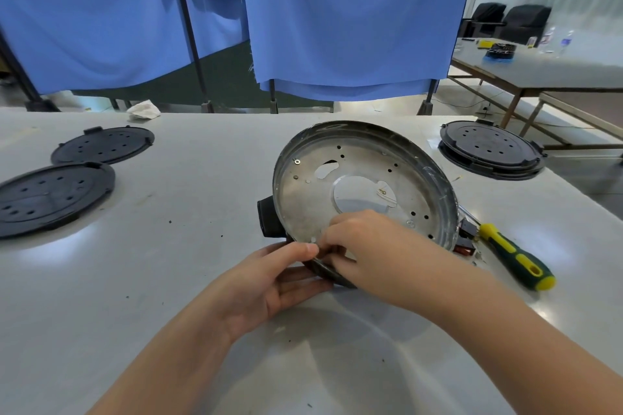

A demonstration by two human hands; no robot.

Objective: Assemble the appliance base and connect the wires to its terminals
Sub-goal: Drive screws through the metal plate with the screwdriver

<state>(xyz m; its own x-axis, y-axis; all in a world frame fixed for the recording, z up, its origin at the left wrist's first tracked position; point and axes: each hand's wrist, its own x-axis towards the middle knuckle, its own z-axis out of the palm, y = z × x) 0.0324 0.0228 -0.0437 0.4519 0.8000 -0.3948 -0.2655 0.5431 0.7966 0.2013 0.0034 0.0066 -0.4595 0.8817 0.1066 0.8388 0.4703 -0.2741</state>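
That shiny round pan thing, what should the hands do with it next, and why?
Probably keep the metal base tilted with the left hand while the right hand finishes its fiddling at the near rim. Both hands meet there, and the screwdriver lies untouched beside it.

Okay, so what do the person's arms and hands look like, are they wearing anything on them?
Both are bare. The left hand and right hand have no gloves, rings or watch visible, and both forearms are uncovered, no sleeves reaching into view. Fingernails look short and unpainted.
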